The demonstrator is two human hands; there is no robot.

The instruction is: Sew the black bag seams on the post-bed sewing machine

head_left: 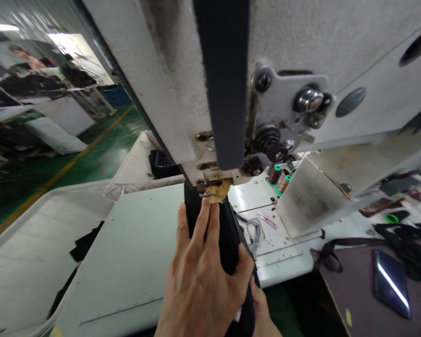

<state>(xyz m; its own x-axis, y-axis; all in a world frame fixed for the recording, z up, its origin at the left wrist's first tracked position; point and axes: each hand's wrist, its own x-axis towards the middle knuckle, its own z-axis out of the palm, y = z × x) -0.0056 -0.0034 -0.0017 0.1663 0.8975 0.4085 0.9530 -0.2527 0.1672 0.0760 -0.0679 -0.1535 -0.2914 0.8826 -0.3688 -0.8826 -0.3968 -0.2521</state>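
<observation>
A long black padded fabric piece (228, 234) lies under the head of a sewing machine (228, 175), on the pale table. My left hand (199, 271) straddles it from above. Two fingers press forward close to the needle area, another finger rests along the left side, and the thumb bends against the right edge. At the near right end, my right hand (261, 311) grips the same piece by its edge; most of its fingers are hidden. A yellowish scrap (219, 191) hangs by the presser foot, just beyond my left fingertips. The needle itself is hidden.
Pink thread snips (267, 220) and thread spools (274, 174) sit on the machine bed. A white bin (17, 252) with black pieces stands left. Black straps (340, 243) and a phone (392, 283) lie at right. A person (26, 58) is at the far left.
</observation>
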